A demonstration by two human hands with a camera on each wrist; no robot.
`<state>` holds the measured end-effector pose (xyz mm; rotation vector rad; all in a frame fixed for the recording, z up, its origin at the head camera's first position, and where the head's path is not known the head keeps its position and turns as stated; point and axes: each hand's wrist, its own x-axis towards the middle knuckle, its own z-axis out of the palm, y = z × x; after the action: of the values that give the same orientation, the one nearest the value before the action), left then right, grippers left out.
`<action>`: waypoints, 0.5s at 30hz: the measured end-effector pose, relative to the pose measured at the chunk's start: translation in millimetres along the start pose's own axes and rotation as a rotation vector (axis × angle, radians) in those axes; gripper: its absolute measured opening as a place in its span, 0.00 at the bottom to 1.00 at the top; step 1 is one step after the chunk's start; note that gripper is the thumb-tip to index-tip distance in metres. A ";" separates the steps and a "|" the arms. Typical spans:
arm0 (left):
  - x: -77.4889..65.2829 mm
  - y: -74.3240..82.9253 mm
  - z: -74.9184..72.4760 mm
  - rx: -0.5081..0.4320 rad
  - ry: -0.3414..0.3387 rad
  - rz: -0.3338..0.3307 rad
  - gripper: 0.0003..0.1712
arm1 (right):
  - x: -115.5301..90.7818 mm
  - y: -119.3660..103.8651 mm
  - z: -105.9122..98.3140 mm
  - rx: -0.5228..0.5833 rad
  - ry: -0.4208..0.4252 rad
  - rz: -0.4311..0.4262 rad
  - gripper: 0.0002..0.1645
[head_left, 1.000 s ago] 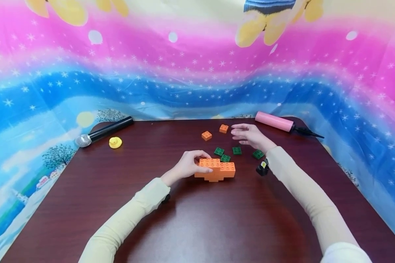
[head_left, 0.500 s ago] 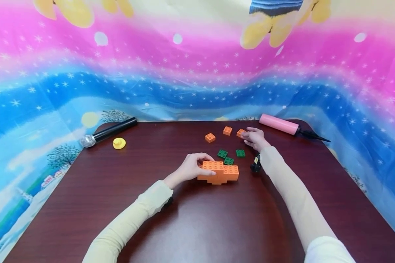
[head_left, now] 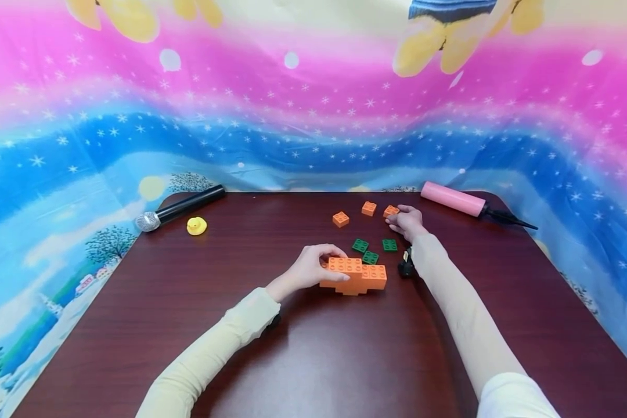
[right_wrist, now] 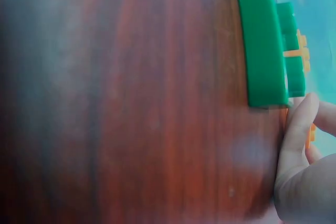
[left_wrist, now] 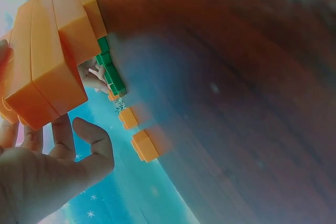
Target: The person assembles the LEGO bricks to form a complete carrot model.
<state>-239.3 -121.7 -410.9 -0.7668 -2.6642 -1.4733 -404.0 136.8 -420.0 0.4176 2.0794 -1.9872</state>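
Note:
My left hand (head_left: 313,268) grips a built block of joined orange toy bricks (head_left: 356,283), thumb on the near side and fingers behind. In the left wrist view the orange build (left_wrist: 50,51) looms close above that hand (left_wrist: 58,174). Farther back, my right hand (head_left: 409,223) pinches a small orange brick (head_left: 391,211) on the table with thumb and fingers. The right wrist view shows part of this orange brick (right_wrist: 313,132) between the digits; most of it is hidden. Two loose orange bricks (head_left: 341,219) lie to its left, and several green bricks (head_left: 370,257) sit nearer.
A black microphone (head_left: 180,208) and a yellow rubber duck (head_left: 196,226) lie at the back left of the dark wooden table (head_left: 313,354). At the back right is a pink hand pump (head_left: 453,198) with a black nozzle. A printed cloth (head_left: 313,128) hangs behind.
My right hand has come down onto the rightmost small orange brick and stayed there. The left hand keeps its grip on the orange build. The whole head view has shifted slightly.

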 end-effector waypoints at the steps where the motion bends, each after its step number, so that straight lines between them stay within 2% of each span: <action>1: -0.3 -0.3 0.2 -0.005 0.001 -0.003 0.19 | 0.7 0.7 0.2 -0.002 -0.003 -0.005 0.38; 11: 0.3 1.1 0.9 0.009 -0.002 -0.003 0.19 | 4.7 0.1 -0.7 -0.003 0.020 0.006 0.33; 15: -0.2 0.4 -0.5 0.011 0.003 -0.014 0.19 | 5.5 -0.4 1.6 -0.001 0.003 0.004 0.34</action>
<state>-239.1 -122.0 -410.4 -0.7462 -2.6785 -1.4598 -409.3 135.4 -421.7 0.4243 2.0800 -1.9847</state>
